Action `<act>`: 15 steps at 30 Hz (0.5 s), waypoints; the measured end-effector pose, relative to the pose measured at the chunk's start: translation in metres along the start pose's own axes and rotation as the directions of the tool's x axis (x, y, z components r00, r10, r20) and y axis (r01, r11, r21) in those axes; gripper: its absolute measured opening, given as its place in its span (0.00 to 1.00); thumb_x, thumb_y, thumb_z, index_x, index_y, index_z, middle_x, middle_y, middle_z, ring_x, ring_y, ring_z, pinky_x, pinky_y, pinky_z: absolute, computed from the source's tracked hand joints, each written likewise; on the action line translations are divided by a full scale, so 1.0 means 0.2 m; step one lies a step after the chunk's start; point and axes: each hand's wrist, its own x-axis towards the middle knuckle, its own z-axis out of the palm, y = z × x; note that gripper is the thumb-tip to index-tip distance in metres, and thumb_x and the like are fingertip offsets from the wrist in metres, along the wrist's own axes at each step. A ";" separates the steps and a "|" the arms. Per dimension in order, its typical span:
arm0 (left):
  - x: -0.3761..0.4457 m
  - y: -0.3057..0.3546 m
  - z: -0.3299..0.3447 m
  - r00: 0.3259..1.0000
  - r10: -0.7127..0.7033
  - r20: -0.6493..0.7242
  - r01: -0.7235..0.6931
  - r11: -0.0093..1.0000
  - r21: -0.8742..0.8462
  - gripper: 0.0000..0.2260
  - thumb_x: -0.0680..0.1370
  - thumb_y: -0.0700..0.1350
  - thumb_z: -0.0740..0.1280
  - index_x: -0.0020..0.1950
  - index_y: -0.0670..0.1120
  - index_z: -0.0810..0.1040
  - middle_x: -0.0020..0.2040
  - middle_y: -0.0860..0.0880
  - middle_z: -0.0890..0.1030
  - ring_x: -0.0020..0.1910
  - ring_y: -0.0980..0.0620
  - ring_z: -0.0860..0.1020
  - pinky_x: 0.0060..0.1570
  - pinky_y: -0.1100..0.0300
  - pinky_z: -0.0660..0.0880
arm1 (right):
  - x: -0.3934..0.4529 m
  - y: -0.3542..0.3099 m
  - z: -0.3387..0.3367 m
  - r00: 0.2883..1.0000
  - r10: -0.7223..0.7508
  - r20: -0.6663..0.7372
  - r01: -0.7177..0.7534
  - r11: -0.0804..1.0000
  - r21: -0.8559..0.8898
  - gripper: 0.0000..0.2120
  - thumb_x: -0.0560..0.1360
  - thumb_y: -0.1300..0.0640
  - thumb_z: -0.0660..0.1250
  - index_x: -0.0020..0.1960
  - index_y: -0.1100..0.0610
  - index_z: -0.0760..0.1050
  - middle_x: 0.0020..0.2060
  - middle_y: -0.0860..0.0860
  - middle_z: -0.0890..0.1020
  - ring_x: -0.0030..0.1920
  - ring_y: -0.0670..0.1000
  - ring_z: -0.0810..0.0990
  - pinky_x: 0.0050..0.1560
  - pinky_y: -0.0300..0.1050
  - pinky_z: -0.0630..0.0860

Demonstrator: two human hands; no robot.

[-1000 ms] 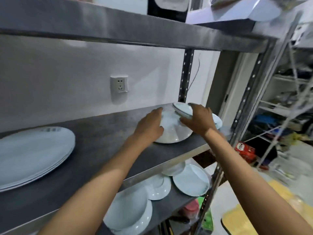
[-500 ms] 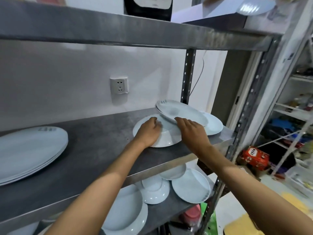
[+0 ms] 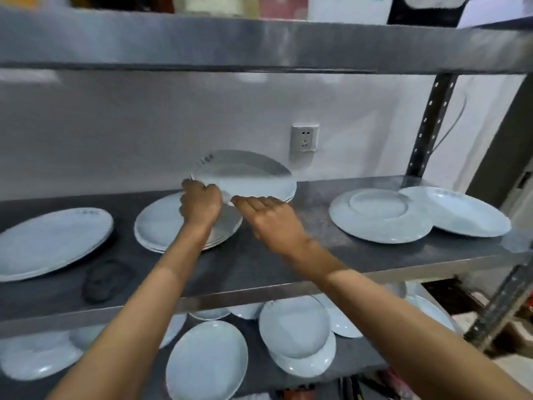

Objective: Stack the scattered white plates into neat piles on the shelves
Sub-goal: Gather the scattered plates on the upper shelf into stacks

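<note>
A few white oval plates [image 3: 245,177], stacked together, are held tilted just above the middle shelf [image 3: 317,255]. My left hand [image 3: 200,203] grips their near left rim. My right hand [image 3: 271,217] lies flat beside it, fingertips touching the rim's underside. Directly beneath sits a pile of white oval plates [image 3: 160,223]. A larger oval pile [image 3: 52,241] lies at the shelf's left. At the right, a round plate [image 3: 380,217] sits partly under an oval plate [image 3: 467,212]. Several white plates [image 3: 207,362] lie scattered on the lower shelf.
A dark crumpled cloth [image 3: 105,280] lies near the middle shelf's front edge. The upper shelf [image 3: 259,44] hangs low overhead. A wall socket [image 3: 304,138] and a perforated steel post [image 3: 429,125] stand behind the shelf.
The oval plates were lifted off the right end of the shelf and carried left over the middle pile. My view swung left with them.
</note>
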 end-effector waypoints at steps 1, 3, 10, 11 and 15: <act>0.02 -0.06 -0.08 0.999 -0.019 -0.038 0.022 0.998 0.061 0.24 0.75 0.41 0.56 0.70 0.36 0.60 0.67 0.37 0.72 0.65 0.35 0.70 0.67 0.44 0.65 | 0.05 -0.07 0.04 1.000 -0.019 -0.004 0.019 1.000 0.011 0.26 0.65 0.64 0.51 0.54 0.61 0.81 0.38 0.53 0.84 0.34 0.54 0.83 0.33 0.42 0.78; 0.06 -0.16 -0.23 0.994 -0.022 -0.103 0.039 0.984 0.175 0.23 0.77 0.42 0.56 0.70 0.35 0.60 0.69 0.35 0.69 0.68 0.35 0.65 0.69 0.44 0.59 | 0.14 -0.21 0.12 0.999 -0.032 -0.013 0.033 0.999 0.040 0.22 0.67 0.63 0.54 0.53 0.59 0.82 0.37 0.51 0.84 0.33 0.52 0.82 0.32 0.41 0.76; 0.08 -0.35 -0.48 0.995 -0.065 -0.082 0.084 0.963 0.256 0.25 0.78 0.44 0.57 0.72 0.35 0.58 0.74 0.34 0.58 0.73 0.37 0.54 0.73 0.45 0.53 | 0.22 -0.40 0.25 0.989 -0.114 0.100 0.098 0.984 0.147 0.12 0.67 0.61 0.73 0.50 0.55 0.81 0.30 0.48 0.82 0.27 0.51 0.80 0.23 0.40 0.70; 0.08 -0.37 -0.48 0.997 -0.023 -0.075 0.041 0.970 0.240 0.26 0.78 0.43 0.57 0.73 0.34 0.57 0.76 0.34 0.55 0.74 0.36 0.53 0.73 0.45 0.52 | 0.23 -0.40 0.26 0.984 -0.133 0.115 0.116 0.983 0.145 0.06 0.71 0.56 0.72 0.48 0.54 0.81 0.29 0.47 0.80 0.27 0.50 0.80 0.23 0.40 0.70; 0.18 -0.50 -0.41 0.996 0.088 -0.022 -0.084 0.986 0.147 0.32 0.68 0.50 0.52 0.66 0.33 0.69 0.68 0.35 0.70 0.68 0.36 0.67 0.70 0.44 0.63 | 0.24 -0.37 0.25 0.971 -0.099 0.217 0.051 0.975 0.214 0.17 0.77 0.42 0.56 0.50 0.48 0.82 0.37 0.45 0.84 0.38 0.48 0.83 0.33 0.41 0.77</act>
